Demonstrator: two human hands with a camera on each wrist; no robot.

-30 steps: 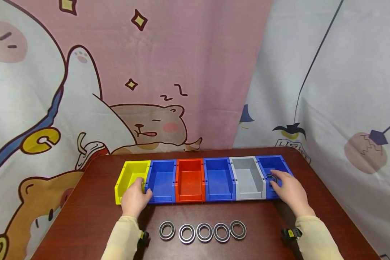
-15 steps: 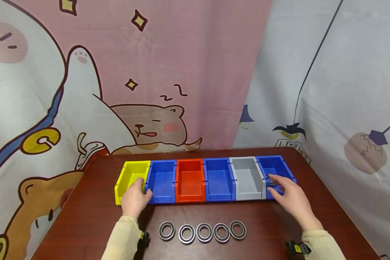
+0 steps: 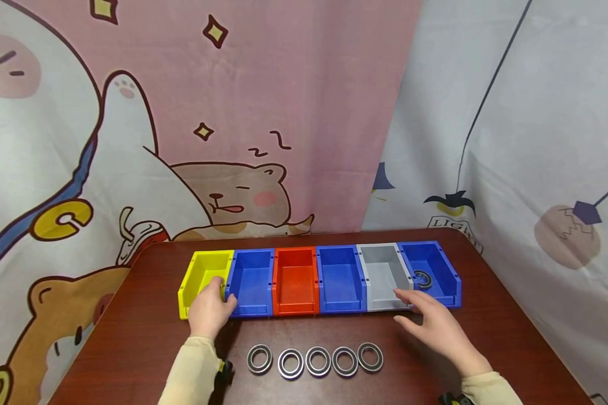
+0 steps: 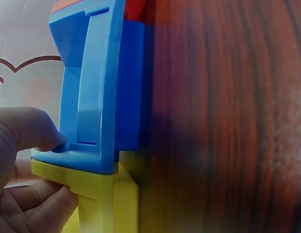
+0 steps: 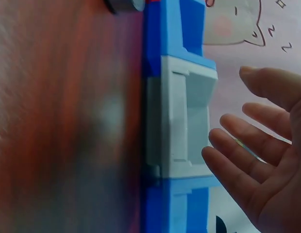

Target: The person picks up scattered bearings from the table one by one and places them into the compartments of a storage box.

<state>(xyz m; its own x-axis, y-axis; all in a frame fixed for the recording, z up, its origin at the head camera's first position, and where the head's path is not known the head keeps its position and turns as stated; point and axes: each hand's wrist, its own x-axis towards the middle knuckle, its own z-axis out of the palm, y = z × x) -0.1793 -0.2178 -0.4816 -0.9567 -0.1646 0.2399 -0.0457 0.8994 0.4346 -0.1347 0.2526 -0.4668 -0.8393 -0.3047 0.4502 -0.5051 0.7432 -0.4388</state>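
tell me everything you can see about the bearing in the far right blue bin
The bearing is a ring, dark with shiny, metal-looking rims and an open centre. It sits inside the blue bin, close to its left wall; whether it lies flat or leans is unclear. The right hand does not touch it.

There are six bins (image 3: 296,309) in one row: one yellow bin (image 3: 184,295), three blue bins (image 3: 253,310), one red bin and one gray bin (image 3: 390,305). Ring bearings (image 3: 318,373) total six, with five on the desk (image 3: 142,343) and one in the blue bin at the far right. Two hands show, one left hand (image 3: 210,310) and one right hand (image 3: 438,327), with two cream sleeves (image 3: 188,371). Three yellow four-pointed stars (image 3: 215,32) are printed on the pink cloth (image 3: 354,112).
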